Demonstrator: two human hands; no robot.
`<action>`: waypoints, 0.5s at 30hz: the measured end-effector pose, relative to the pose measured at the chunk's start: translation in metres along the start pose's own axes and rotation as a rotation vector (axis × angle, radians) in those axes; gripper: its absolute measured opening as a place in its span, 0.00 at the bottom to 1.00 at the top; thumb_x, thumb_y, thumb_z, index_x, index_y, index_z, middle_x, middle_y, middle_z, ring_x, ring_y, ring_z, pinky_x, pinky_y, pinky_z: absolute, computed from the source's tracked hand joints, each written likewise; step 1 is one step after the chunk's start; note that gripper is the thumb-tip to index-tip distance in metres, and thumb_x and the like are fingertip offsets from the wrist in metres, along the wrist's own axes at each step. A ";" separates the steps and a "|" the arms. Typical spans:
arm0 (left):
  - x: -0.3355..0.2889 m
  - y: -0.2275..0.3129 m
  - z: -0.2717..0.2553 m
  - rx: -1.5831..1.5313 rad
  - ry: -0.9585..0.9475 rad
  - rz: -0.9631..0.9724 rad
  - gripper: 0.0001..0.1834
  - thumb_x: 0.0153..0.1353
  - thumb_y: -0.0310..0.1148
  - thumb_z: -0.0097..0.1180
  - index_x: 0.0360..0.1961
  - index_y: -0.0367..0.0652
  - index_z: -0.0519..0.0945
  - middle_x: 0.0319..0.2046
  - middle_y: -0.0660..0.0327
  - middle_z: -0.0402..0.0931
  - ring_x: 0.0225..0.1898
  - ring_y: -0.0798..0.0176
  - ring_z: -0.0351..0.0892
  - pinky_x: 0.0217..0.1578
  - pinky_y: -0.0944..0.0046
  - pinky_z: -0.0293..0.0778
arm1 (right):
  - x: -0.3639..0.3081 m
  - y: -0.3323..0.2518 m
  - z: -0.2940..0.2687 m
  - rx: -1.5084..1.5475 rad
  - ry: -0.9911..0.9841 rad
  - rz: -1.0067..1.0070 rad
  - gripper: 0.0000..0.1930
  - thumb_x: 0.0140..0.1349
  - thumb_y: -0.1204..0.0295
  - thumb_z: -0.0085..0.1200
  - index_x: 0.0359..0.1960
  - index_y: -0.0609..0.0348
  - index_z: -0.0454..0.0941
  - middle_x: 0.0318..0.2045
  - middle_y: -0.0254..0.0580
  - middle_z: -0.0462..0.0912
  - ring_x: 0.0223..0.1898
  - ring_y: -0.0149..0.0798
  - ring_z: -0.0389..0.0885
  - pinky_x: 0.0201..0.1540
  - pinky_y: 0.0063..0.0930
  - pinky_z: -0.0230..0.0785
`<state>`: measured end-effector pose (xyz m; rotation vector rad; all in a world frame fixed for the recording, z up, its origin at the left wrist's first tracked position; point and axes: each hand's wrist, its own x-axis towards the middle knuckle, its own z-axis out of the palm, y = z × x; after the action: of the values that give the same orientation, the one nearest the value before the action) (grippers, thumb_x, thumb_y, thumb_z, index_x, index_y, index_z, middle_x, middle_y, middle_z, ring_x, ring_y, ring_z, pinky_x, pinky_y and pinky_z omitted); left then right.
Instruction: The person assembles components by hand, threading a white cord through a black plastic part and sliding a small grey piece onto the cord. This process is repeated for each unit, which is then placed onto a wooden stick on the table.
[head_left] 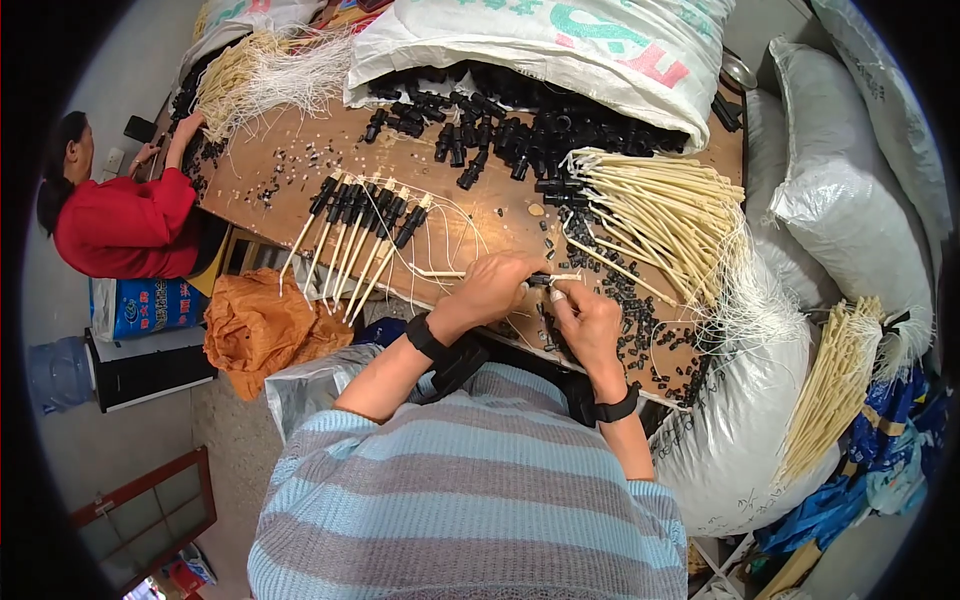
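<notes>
Near the table's front edge, my left hand (495,288) is closed round a cream stick (437,273), which pokes out to its left. Between my two hands a black plastic fitting (540,280) sits on the stick, whose pale end shows just beyond it. My right hand (588,325) pinches at the fitting's right end with thumb and forefinger; what exactly lies in its fingertips is partly hidden. Left of my hands, several cream sticks with black fittings (378,212) lie side by side, thin white cords trailing from them. A bundle of bare cream sticks (665,215) lies to the right.
Small black clips (635,330) are scattered beside my right hand. Black fittings (500,135) spill from a white woven sack (540,40) at the back. A co-worker in red (130,220) works at the far left. Stuffed sacks (840,170) line the right; an orange sack (265,325) stands left.
</notes>
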<state>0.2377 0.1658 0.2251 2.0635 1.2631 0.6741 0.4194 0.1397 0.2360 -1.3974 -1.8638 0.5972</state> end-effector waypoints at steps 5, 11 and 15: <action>0.010 0.011 -0.007 -0.255 -0.034 -0.207 0.19 0.47 0.21 0.51 0.44 0.38 0.77 0.34 0.51 0.79 0.38 0.49 0.79 0.41 0.57 0.73 | -0.005 0.003 0.000 -0.046 -0.041 -0.011 0.06 0.55 0.71 0.58 0.33 0.53 0.83 0.16 0.49 0.77 0.19 0.48 0.78 0.21 0.36 0.68; 0.005 0.004 -0.005 -0.195 -0.041 -0.169 0.18 0.47 0.21 0.51 0.42 0.37 0.77 0.32 0.50 0.78 0.36 0.49 0.78 0.40 0.58 0.73 | -0.004 -0.002 -0.007 -0.118 0.009 -0.047 0.05 0.54 0.70 0.58 0.33 0.52 0.83 0.16 0.48 0.77 0.18 0.47 0.78 0.21 0.35 0.67; -0.002 -0.002 -0.003 0.045 0.030 -0.003 0.19 0.45 0.20 0.50 0.42 0.39 0.76 0.35 0.48 0.78 0.41 0.44 0.77 0.42 0.52 0.72 | -0.002 -0.004 -0.011 -0.139 0.018 -0.016 0.06 0.54 0.70 0.58 0.33 0.52 0.83 0.17 0.47 0.78 0.19 0.47 0.79 0.21 0.36 0.68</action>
<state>0.2333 0.1650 0.2257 2.0941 1.3090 0.6831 0.4258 0.1360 0.2453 -1.4700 -1.9314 0.4537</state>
